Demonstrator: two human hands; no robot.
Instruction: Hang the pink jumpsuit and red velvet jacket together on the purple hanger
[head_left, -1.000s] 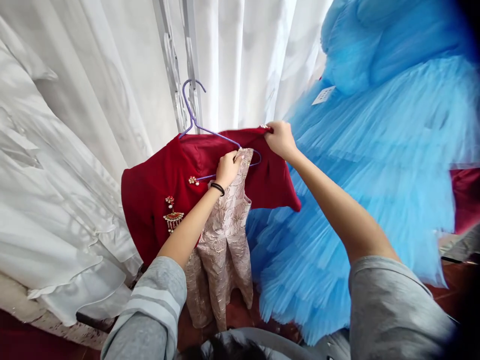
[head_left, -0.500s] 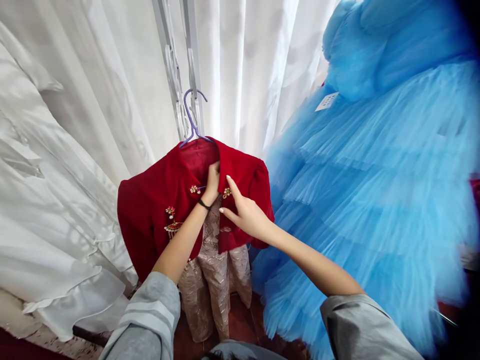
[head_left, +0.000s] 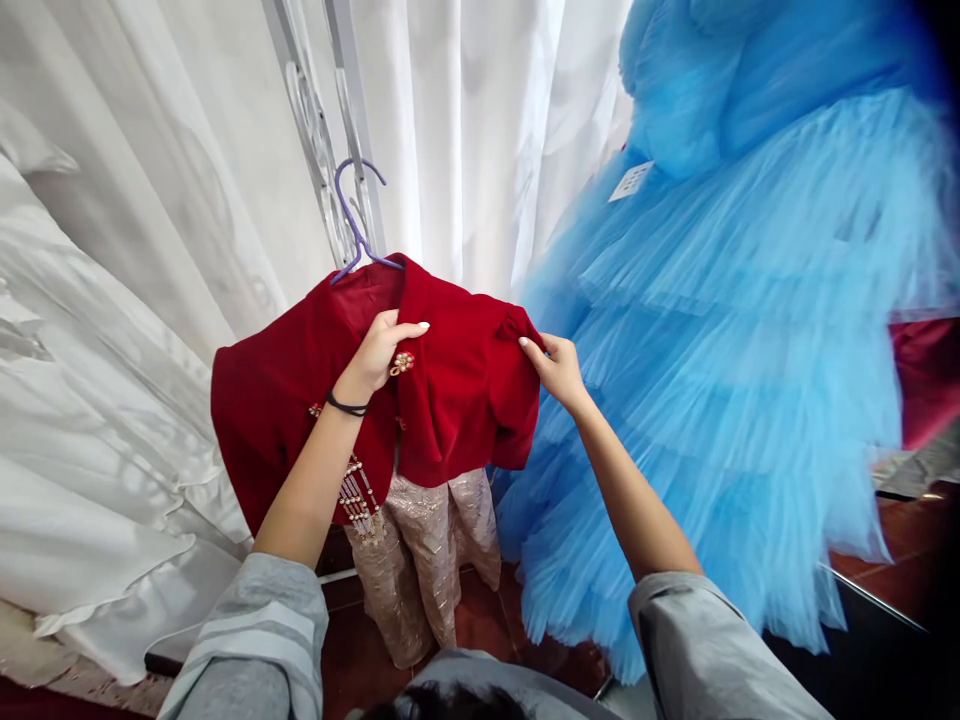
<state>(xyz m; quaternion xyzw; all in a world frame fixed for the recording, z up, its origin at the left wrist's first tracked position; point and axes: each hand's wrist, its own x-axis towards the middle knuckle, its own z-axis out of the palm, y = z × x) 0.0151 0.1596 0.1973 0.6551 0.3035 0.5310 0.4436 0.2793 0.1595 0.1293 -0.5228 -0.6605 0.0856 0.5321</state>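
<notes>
A short red velvet jacket (head_left: 457, 390) hangs on a purple hanger (head_left: 352, 220), with jewelled flower fastenings and a beaded tassel on its front. My left hand (head_left: 379, 350) grips the jacket's front edge near the collar, thumb on the outside and fingers tucked behind the cloth. At the shoulder of the sleeve on the right, my right hand (head_left: 556, 368) pinches the gathered velvet. Below the jacket hangs a pale gold, shiny patterned garment (head_left: 420, 550). My left forearm covers part of the jacket front.
A tiered blue tulle dress (head_left: 712, 350) with a white tag (head_left: 631, 181) stands close on the right. White curtains (head_left: 480, 130) hang behind a metal rack (head_left: 319, 130). White fabric (head_left: 97, 440) drapes at the left. Reddish tiles (head_left: 480, 620) cover the floor.
My right hand has moved from the jacket's front edge out to the sleeve's shoulder and taken hold there. My left thumb now shows over the front edge. The view has shifted a little right.
</notes>
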